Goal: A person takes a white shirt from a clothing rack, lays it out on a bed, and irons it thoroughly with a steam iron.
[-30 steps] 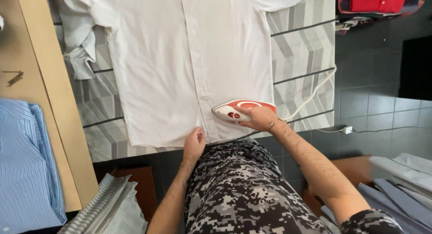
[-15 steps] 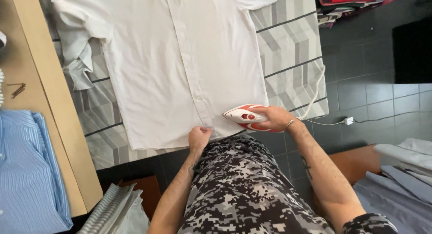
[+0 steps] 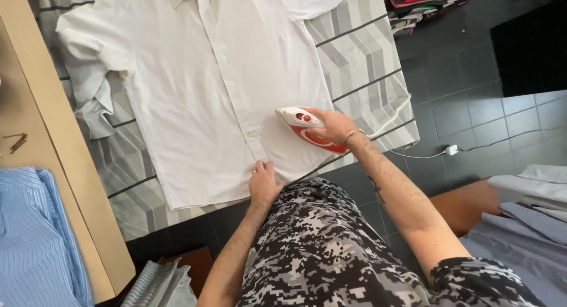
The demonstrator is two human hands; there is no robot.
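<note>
The right hand [image 3: 335, 127] is clamped on the iron [image 3: 308, 127], whose tip points left across the white shirt [image 3: 207, 94] near its hem on the ironing board [image 3: 366, 65], just beside the flat, open left hand [image 3: 263, 182] pressing the hem.

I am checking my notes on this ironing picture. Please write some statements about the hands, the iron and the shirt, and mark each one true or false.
1. The right hand grips the iron. True.
2. The iron rests on the white shirt. True.
3. The left hand lies on the shirt collar. False: it presses the bottom hem.
4. The shirt is folded into a stack. False: it lies spread flat on the ironing board.
5. A blue striped shirt lies at the left. True.
</note>
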